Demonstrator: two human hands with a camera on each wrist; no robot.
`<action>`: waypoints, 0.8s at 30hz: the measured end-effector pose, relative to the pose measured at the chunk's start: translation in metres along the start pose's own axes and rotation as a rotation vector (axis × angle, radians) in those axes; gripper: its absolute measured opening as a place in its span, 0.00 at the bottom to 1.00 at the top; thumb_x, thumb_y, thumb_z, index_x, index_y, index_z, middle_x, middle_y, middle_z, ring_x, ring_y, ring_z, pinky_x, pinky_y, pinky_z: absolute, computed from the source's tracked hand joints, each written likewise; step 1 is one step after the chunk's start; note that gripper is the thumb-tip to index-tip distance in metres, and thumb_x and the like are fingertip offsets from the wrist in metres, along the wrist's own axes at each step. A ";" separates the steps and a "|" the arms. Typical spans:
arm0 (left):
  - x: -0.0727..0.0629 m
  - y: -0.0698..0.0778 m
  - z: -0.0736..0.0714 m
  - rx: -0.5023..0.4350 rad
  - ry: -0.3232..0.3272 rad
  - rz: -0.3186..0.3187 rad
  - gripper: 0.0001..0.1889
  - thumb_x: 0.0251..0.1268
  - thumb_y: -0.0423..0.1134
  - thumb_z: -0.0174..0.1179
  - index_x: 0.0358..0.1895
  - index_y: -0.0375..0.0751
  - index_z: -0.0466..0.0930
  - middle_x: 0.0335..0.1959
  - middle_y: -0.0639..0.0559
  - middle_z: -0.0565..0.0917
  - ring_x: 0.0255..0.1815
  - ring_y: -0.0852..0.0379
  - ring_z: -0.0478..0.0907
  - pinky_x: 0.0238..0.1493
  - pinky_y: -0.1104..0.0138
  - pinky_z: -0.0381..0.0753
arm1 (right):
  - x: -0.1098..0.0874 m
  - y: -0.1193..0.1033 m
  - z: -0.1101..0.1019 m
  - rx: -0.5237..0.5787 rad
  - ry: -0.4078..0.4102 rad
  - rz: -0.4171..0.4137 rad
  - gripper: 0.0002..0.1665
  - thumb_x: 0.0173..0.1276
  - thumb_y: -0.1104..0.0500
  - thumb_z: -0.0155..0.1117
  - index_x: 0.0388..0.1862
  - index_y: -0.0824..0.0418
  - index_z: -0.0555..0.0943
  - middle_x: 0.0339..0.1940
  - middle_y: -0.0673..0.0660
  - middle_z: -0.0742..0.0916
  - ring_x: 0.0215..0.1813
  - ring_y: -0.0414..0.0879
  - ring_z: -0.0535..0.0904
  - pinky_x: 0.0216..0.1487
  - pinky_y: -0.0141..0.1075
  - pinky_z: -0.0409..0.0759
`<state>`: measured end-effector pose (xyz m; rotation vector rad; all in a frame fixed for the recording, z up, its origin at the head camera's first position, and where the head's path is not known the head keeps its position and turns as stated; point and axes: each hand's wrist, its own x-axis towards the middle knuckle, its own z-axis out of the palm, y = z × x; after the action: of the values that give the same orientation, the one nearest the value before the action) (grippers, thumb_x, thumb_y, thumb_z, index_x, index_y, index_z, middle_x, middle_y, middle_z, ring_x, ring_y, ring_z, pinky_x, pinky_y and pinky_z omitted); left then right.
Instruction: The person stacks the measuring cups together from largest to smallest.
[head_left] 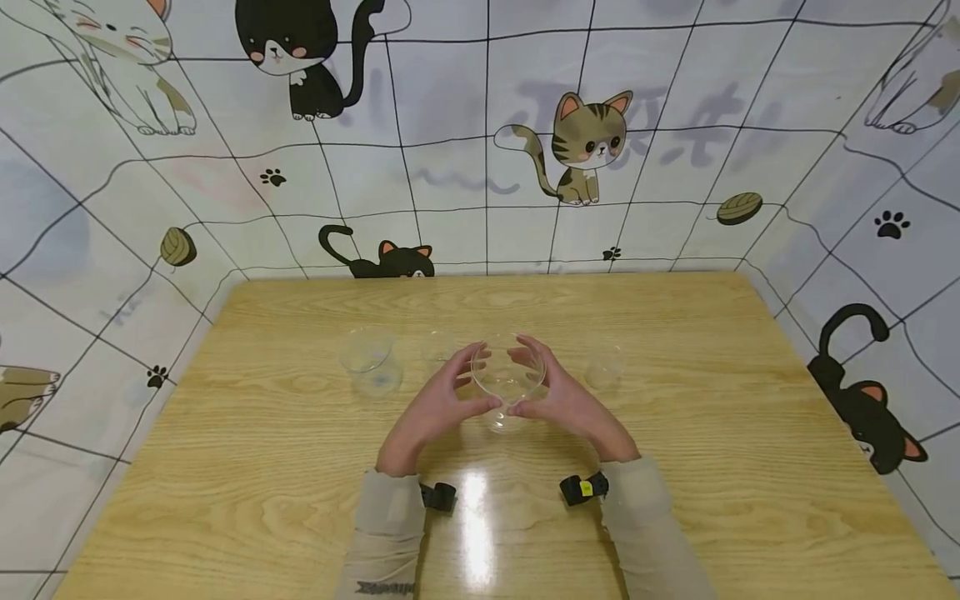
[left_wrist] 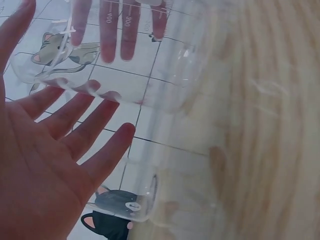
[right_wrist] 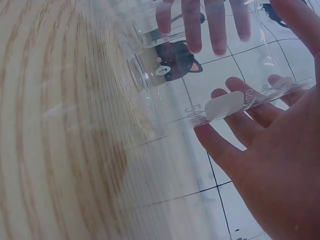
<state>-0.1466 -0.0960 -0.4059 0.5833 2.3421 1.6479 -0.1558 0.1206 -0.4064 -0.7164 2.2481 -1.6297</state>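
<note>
A clear glass beaker (head_left: 508,385) is held between both hands at the middle of the table. Printed graduations and a white patch (right_wrist: 224,105) show on its wall in the wrist views. My left hand (head_left: 447,392) cups its left side, thumb at the near side and fingers round towards the far side. Opposite it, my right hand (head_left: 567,398) cups the right side in the same way, the two thumbs nearly meeting. Through the glass in the left wrist view, the right hand's fingers (left_wrist: 128,35) are visible. Whether the beaker's base touches the table cannot be told.
On the wooden table (head_left: 247,467), a clear glass vessel (head_left: 372,362) stands at the left. A smaller faint one (head_left: 438,346) is behind my left hand, and another (head_left: 604,367) stands right of my right hand. Cat-patterned cloth (head_left: 450,179) encloses the back and sides.
</note>
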 end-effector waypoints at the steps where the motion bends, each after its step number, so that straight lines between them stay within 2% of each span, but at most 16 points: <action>1: -0.001 0.004 -0.001 0.024 0.004 -0.002 0.40 0.52 0.46 0.64 0.68 0.50 0.51 0.64 0.47 0.63 0.63 0.47 0.59 0.60 0.52 0.59 | 0.000 0.000 0.000 -0.001 0.000 -0.003 0.56 0.51 0.62 0.69 0.70 0.56 0.43 0.67 0.63 0.61 0.67 0.56 0.54 0.60 0.59 0.52; 4: -0.005 0.012 -0.004 0.075 0.023 -0.013 0.40 0.53 0.47 0.63 0.68 0.50 0.52 0.63 0.48 0.65 0.63 0.53 0.60 0.61 0.54 0.59 | 0.000 0.000 0.000 -0.002 0.002 -0.004 0.57 0.51 0.62 0.70 0.70 0.56 0.43 0.67 0.63 0.61 0.67 0.56 0.54 0.60 0.58 0.52; 7: -0.009 0.018 -0.007 0.089 0.043 -0.006 0.37 0.53 0.45 0.63 0.67 0.50 0.55 0.62 0.48 0.66 0.62 0.54 0.62 0.60 0.55 0.60 | 0.000 0.000 0.000 0.005 0.000 -0.004 0.57 0.51 0.62 0.70 0.70 0.56 0.43 0.67 0.63 0.61 0.67 0.56 0.54 0.61 0.57 0.52; 16: -0.015 0.030 -0.017 0.087 0.117 0.080 0.30 0.57 0.40 0.60 0.64 0.47 0.61 0.58 0.47 0.70 0.59 0.49 0.66 0.57 0.53 0.63 | -0.001 -0.002 0.001 -0.007 0.010 0.014 0.56 0.51 0.62 0.70 0.70 0.56 0.43 0.67 0.62 0.62 0.67 0.55 0.55 0.60 0.57 0.53; 20: -0.018 0.034 -0.020 0.085 0.185 0.082 0.26 0.60 0.40 0.58 0.62 0.47 0.64 0.57 0.47 0.71 0.57 0.49 0.67 0.57 0.53 0.63 | -0.001 -0.002 0.001 -0.007 0.011 0.013 0.56 0.51 0.63 0.69 0.70 0.56 0.44 0.66 0.62 0.62 0.67 0.55 0.55 0.60 0.58 0.53; 24: -0.019 0.035 -0.021 0.079 0.280 0.130 0.22 0.61 0.39 0.56 0.59 0.44 0.67 0.54 0.45 0.74 0.54 0.47 0.70 0.54 0.52 0.66 | -0.001 0.003 0.001 0.006 0.019 -0.005 0.56 0.51 0.63 0.70 0.70 0.55 0.44 0.66 0.62 0.62 0.67 0.55 0.55 0.60 0.59 0.52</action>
<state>-0.1309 -0.1117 -0.3667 0.5624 2.6270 1.8043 -0.1554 0.1213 -0.4098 -0.7082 2.2548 -1.6518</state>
